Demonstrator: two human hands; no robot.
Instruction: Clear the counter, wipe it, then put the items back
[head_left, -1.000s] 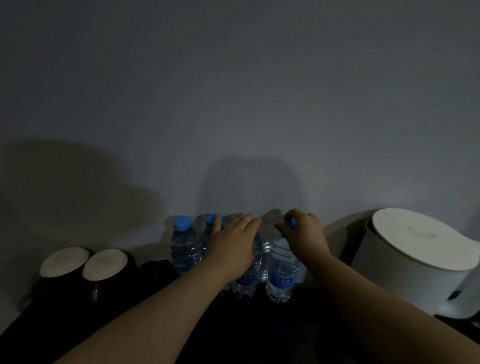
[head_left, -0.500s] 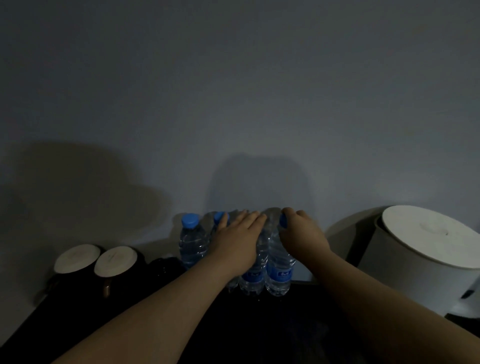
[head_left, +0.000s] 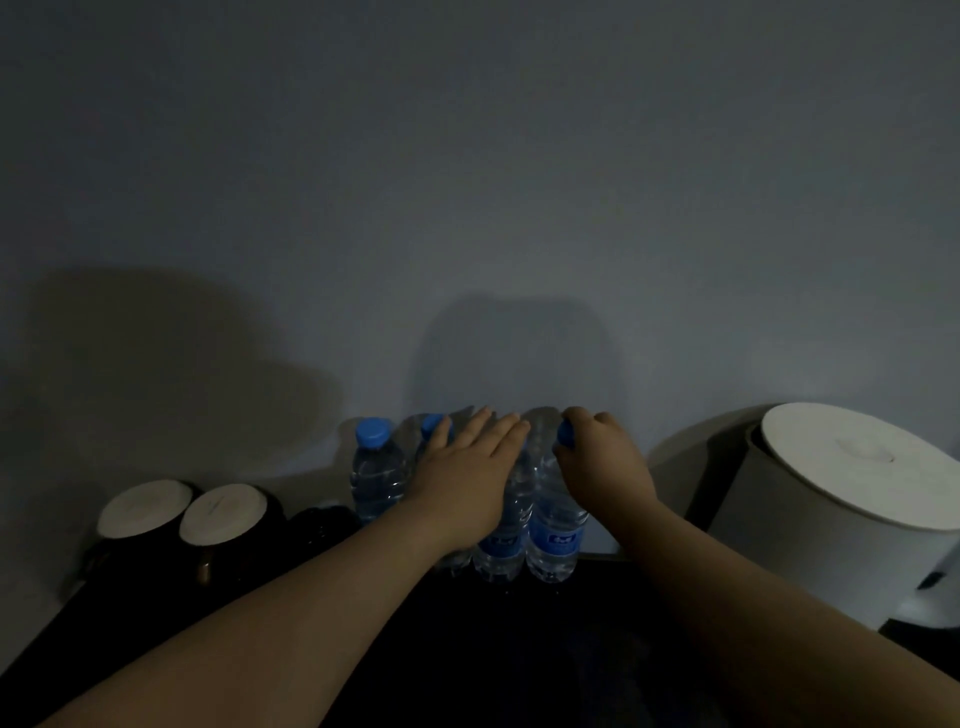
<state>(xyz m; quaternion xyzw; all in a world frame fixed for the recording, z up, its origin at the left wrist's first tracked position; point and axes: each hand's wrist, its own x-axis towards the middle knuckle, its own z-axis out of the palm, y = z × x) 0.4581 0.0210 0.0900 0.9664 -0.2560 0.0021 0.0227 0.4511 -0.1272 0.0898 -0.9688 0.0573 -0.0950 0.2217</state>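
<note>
Head camera is showing me several water bottles (head_left: 376, 473) standing in a tight group at the back of the dark counter (head_left: 519, 654), against the wall. The left hand (head_left: 467, 483) is lying flat over their tops, fingers straight and close together, thumb beside one blue cap (head_left: 430, 423). The right hand (head_left: 605, 467) is curling its fingers round the cap of the right bottle (head_left: 553, 535) and pinching it. Two upturned dark cups (head_left: 143, 512) are sitting to the left, and a white round container (head_left: 841, 514) is standing to the right.

Dim grey wall (head_left: 467, 182), soft shadows
</note>
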